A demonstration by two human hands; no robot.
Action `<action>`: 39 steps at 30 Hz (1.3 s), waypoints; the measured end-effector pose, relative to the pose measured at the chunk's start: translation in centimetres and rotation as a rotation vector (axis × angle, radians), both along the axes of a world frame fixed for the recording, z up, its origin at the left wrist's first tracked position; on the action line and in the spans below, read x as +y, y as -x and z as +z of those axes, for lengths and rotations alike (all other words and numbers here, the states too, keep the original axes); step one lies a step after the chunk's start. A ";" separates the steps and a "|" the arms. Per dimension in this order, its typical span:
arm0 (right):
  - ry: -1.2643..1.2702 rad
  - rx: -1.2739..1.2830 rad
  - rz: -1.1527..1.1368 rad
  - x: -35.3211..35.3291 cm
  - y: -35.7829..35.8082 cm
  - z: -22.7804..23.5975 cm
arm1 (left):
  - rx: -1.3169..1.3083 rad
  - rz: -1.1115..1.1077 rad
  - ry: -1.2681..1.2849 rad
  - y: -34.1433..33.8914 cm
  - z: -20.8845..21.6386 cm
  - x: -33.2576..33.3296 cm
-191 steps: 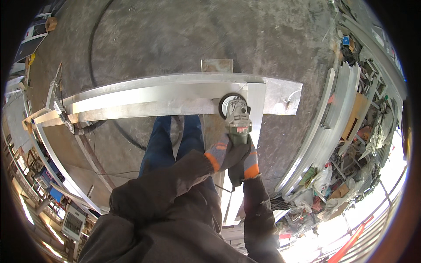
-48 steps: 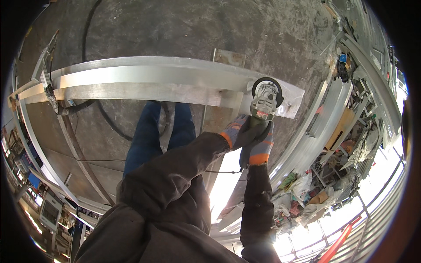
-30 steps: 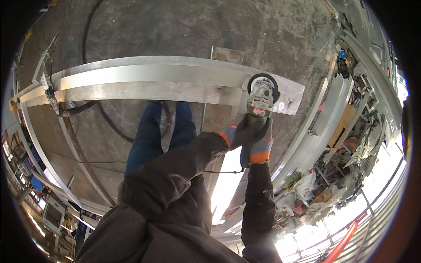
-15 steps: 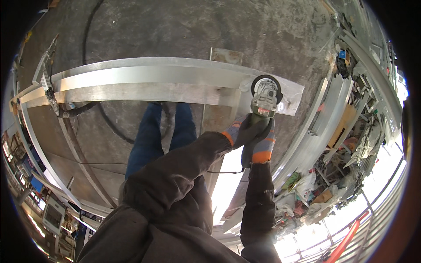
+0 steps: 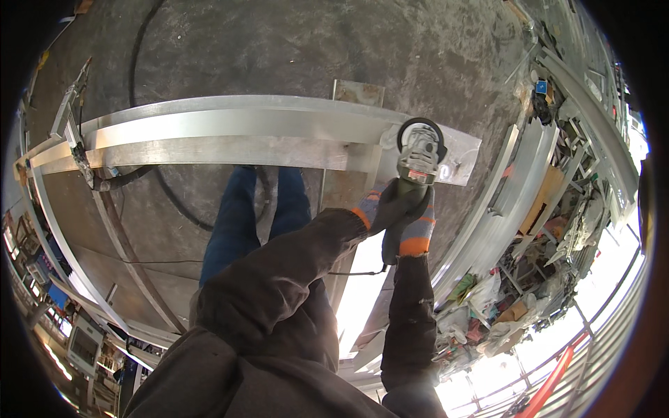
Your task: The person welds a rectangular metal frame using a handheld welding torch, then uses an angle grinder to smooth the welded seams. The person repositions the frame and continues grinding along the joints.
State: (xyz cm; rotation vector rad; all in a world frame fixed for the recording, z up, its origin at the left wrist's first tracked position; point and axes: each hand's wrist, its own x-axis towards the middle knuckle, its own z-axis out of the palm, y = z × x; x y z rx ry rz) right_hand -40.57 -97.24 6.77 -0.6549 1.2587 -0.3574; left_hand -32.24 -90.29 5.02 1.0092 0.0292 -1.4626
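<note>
Both gloved hands are wrapped around the body of an angle grinder (image 5: pixel 420 161), its round disc and guard facing away from me. My left hand (image 5: pixel 382 209) grips from the left side, and my right hand (image 5: pixel 415 226) holds the rear of the body just beside it. The grinder's head lies over the right end of a long silver metal profile (image 5: pixel 230 129), near a flat end plate (image 5: pixel 461 157). Whether the disc touches the metal cannot be told. A dark cord (image 5: pixel 384 269) hangs below the right hand.
Crossing under the profile is a flat metal support (image 5: pixel 357 92). More long profiles (image 5: pixel 512 191) and a heap of scrap and plastic (image 5: pixel 516 299) line the right side. At left stand a metal frame (image 5: pixel 70 125) and a beam (image 5: pixel 129 244). A black hose (image 5: pixel 134 63) curves over the floor.
Almost nothing differs. The grinder and both hands sit very slightly farther left, and the whole view has shifted a little.
</note>
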 end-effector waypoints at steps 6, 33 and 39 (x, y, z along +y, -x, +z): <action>0.174 0.093 0.182 -0.2 1.7 -2.7 | 0.179 0.127 0.063 -0.2 0.0 -0.3; 0.155 0.077 0.549 4.0 5.0 -2.9 | -0.372 -0.411 -0.058 -1.0 1.5 4.1; 0.361 0.242 0.682 4.4 4.8 -3.1 | -0.650 -0.240 -0.051 1.8 -1.0 5.3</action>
